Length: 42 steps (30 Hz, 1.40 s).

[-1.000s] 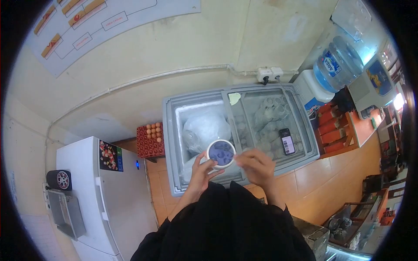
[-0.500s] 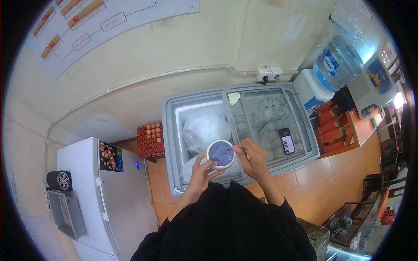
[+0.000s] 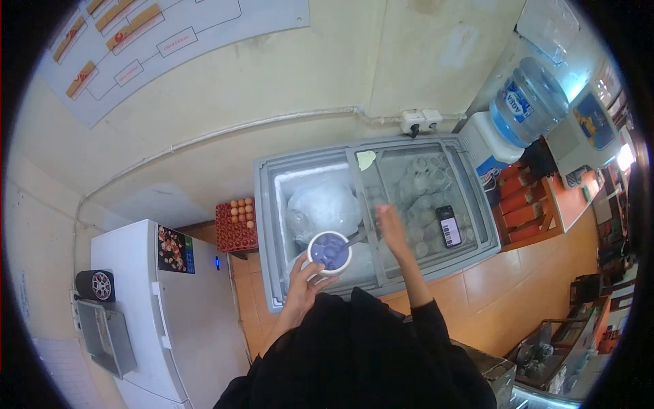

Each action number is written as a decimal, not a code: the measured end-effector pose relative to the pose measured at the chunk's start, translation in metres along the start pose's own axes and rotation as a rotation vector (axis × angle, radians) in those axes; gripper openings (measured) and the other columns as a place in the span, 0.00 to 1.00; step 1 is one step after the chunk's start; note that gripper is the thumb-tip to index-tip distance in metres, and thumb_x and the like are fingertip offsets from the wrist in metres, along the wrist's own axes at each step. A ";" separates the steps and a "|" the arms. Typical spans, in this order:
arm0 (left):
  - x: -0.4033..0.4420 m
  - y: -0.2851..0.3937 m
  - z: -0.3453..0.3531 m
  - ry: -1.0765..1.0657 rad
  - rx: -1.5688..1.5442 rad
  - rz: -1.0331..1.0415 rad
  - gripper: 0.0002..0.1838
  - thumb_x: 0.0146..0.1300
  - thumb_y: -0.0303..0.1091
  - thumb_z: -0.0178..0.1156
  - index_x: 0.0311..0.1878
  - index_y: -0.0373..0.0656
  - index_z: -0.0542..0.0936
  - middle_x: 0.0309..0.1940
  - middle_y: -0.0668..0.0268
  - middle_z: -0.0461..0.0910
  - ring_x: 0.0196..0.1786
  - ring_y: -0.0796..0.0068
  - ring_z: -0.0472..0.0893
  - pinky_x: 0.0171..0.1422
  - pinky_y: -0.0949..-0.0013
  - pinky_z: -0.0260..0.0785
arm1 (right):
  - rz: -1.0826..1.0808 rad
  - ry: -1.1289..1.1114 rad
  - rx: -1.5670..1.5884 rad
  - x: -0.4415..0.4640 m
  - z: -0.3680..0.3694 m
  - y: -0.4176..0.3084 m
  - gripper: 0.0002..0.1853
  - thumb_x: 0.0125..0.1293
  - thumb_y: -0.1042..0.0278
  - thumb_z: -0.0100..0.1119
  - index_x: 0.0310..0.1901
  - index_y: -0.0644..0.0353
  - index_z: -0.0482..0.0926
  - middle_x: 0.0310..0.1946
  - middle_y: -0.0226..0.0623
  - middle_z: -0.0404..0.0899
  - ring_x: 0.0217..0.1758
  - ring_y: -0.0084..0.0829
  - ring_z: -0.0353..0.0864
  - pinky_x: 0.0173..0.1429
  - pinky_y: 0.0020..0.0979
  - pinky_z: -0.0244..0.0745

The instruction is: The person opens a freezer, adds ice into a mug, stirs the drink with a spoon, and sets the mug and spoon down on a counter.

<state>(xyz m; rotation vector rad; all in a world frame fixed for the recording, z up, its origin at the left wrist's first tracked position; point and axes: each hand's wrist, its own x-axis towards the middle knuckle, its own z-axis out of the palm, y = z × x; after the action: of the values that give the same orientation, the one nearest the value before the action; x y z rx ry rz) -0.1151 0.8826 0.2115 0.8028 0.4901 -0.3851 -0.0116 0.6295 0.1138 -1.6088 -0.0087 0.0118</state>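
Likely mid-stir: my left grip (image 3: 301, 286) clamps the cup (image 3: 329, 254); right of it, my right grip (image 3: 392, 230), closure unclear, needs the spoon (image 3: 353, 240).

Both arms reach from the near edge toward the far side, dark clothing (image 3: 354, 354) covering the torso between them. The left hand (image 3: 303, 281) is curled in a supporting grip, its thumb (image 3: 314, 268) on top and some of its fingers (image 3: 325, 281) spread lower down toward the right. The left forearm (image 3: 281, 326) is bare and slants from near left up to the hand. The right hand (image 3: 390, 230) is raised farther out and to the right, apart from the left one, its fingertips pointing far and too blurred to read clearly. The right forearm (image 3: 413, 276) is bare down to a black sleeve (image 3: 430, 324).
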 end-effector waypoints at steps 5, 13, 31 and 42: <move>-0.019 0.005 -0.016 0.074 -0.046 0.087 0.25 0.53 0.25 0.56 0.56 0.38 0.65 0.47 0.56 0.71 0.49 0.58 0.76 0.51 0.54 0.78 | -0.099 0.179 -0.780 0.020 0.021 0.111 0.23 0.60 0.58 0.56 0.51 0.66 0.66 0.44 0.50 0.69 0.48 0.45 0.69 0.53 0.38 0.65; -0.044 0.004 -0.043 0.264 -0.107 0.196 0.24 0.51 0.29 0.56 0.54 0.38 0.67 0.47 0.57 0.71 0.47 0.59 0.77 0.50 0.58 0.79 | 0.054 0.030 -0.487 0.031 0.028 0.094 0.22 0.51 0.67 0.56 0.46 0.65 0.61 0.44 0.52 0.66 0.50 0.55 0.68 0.53 0.45 0.65; -0.087 0.003 -0.071 0.462 -0.249 0.320 0.25 0.49 0.32 0.61 0.51 0.33 0.69 0.47 0.54 0.72 0.50 0.58 0.76 0.52 0.59 0.78 | -0.078 -0.430 -0.375 0.030 0.215 0.089 0.21 0.49 0.70 0.54 0.45 0.69 0.64 0.43 0.52 0.66 0.53 0.49 0.65 0.56 0.40 0.64; -0.100 0.002 -0.101 0.563 -0.312 0.371 0.28 0.49 0.30 0.60 0.56 0.38 0.67 0.47 0.56 0.72 0.50 0.57 0.76 0.50 0.58 0.79 | -0.107 -0.556 -0.392 0.041 0.262 0.103 0.19 0.48 0.71 0.55 0.43 0.68 0.67 0.39 0.51 0.68 0.45 0.47 0.69 0.51 0.39 0.67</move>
<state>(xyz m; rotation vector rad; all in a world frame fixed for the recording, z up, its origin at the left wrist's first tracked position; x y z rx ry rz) -0.2234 0.9750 0.2075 0.6727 0.8816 0.2702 0.0262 0.8882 0.0007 -1.9465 -0.5565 0.3942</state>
